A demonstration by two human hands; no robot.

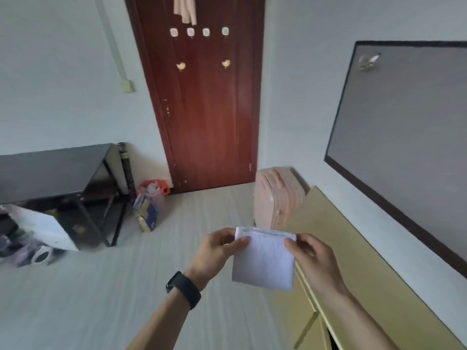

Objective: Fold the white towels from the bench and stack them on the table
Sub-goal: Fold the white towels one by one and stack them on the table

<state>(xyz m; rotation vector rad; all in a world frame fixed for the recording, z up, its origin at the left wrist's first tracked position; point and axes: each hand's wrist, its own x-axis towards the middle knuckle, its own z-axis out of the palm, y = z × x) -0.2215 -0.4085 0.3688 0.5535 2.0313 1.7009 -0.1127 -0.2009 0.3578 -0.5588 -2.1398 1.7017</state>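
Towel point(264, 258), white and folded small, hanging at lower centre of frame, upper corners pinched by left hand point(214, 251) and right hand point(312, 260), beside yellow surface point(366, 261) at right.

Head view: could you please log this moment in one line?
white towel: folded, midair | left hand: pinches one top corner | right hand: pinches other top corner

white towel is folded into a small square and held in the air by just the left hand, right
Not quite: in the head view the left hand and the right hand each pinch a top corner of the white towel, folded small and held in the air.
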